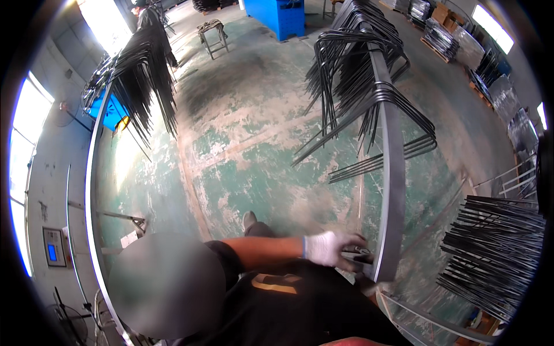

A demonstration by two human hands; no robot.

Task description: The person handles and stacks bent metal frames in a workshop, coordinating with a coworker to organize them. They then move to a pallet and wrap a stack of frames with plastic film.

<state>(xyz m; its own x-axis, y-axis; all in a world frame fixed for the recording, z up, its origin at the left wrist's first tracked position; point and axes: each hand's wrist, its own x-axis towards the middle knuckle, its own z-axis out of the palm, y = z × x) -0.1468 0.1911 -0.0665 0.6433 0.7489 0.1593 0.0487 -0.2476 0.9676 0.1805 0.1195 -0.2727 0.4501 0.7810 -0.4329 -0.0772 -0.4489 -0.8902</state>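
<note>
One long grey rail (392, 190) runs away at my right, and its near end is where I am working; bent black rods (352, 40) hang over its far stretch; my left hand (332, 249), in a pale glove, reaches across me beside that end, fingers parted and bent about a small dark part (362, 251); whether I grip it or merely touch it, I cannot tell, and my right hand does not show; to do this well, I judge, I should work squarely at the end, keep fingertips clear of any pinch against the rail, and avoid jolting the hung rods; the nearest bundle (383, 92) straddles the rail, its legs jutting out both sides and barring a free pass along it. Around me, a second rail (90, 173) bears more rods; a thick rod pile (490, 254) crowds the right; beyond are a blue cabinet (277, 17), a person (151, 32) and a stool (213, 34); on my left, a control box (55, 247).
</note>
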